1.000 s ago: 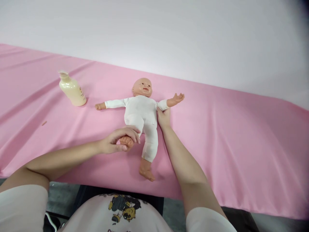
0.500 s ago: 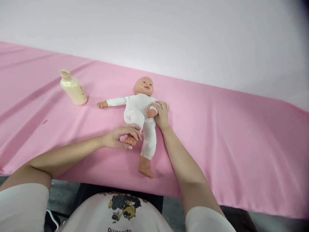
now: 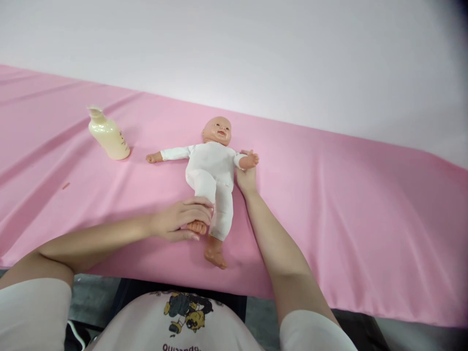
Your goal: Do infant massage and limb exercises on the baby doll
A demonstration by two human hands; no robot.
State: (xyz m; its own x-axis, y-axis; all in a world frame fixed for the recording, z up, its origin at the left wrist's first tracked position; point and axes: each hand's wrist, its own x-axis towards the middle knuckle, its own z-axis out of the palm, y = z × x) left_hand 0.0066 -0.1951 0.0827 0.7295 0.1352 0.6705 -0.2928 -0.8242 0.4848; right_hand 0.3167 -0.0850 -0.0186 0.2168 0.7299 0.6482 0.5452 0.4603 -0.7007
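Observation:
A baby doll (image 3: 211, 160) in a white outfit lies on its back on the pink cloth, head away from me. My left hand (image 3: 186, 219) is closed around the doll's lower leg on the left, just above the foot, whose toes show between my fingers and thumb. At the doll's other side, my right hand (image 3: 247, 179) is under its forearm, which lies across my fingers; most of those fingers are hidden behind it. The doll's other arm stretches out to the left, and its other leg lies straight toward me.
A pale yellow pump bottle (image 3: 109, 139) stands on the left of the pink cloth (image 3: 347, 209). Near it lies a small brownish strip (image 3: 66, 185). A white wall (image 3: 234, 53) rises behind the table, and the table's front edge runs close to my body.
The doll's arm on the right has swung outward from its belly, moved by my right hand. My left hand has drawn the bent leg slightly toward me, straightening it.

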